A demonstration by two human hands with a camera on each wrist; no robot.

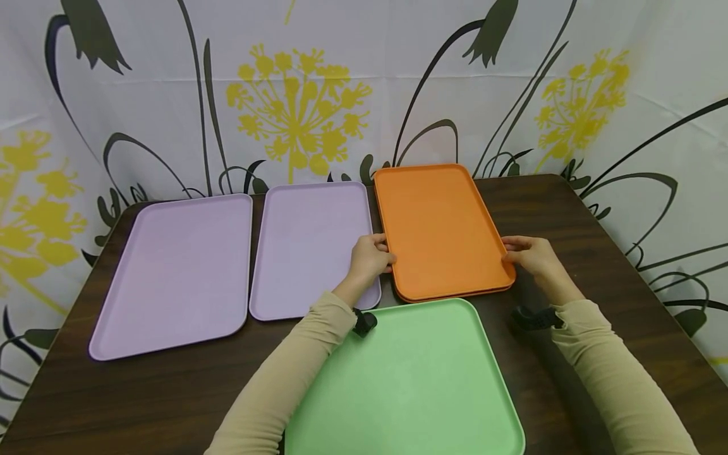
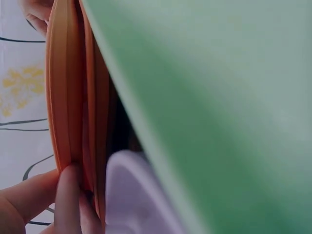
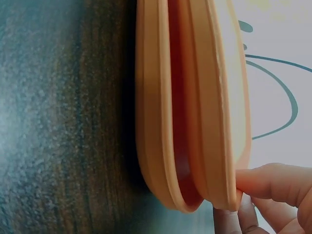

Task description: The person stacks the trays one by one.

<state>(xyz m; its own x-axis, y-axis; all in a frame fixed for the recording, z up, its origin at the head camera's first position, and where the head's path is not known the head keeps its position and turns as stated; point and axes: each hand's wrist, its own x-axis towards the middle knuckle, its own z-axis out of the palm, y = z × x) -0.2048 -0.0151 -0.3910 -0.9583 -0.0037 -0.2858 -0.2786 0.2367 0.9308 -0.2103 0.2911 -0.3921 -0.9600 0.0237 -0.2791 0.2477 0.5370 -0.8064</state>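
An orange tray lies over a second orange tray, their edges nearly lined up in the head view. Both wrist views show a gap between the two rims. On the near left side, my left hand pinches the upper tray's rim, thumb above and fingers beneath. My right hand grips the same tray at its right edge, near the front corner. Most of the lower tray is hidden under the upper one.
A green tray lies in front, beneath my left forearm. Two light purple trays stand to the left: a smaller one beside my left hand and a larger one farther out. A flowered curtain hangs behind the dark wooden table.
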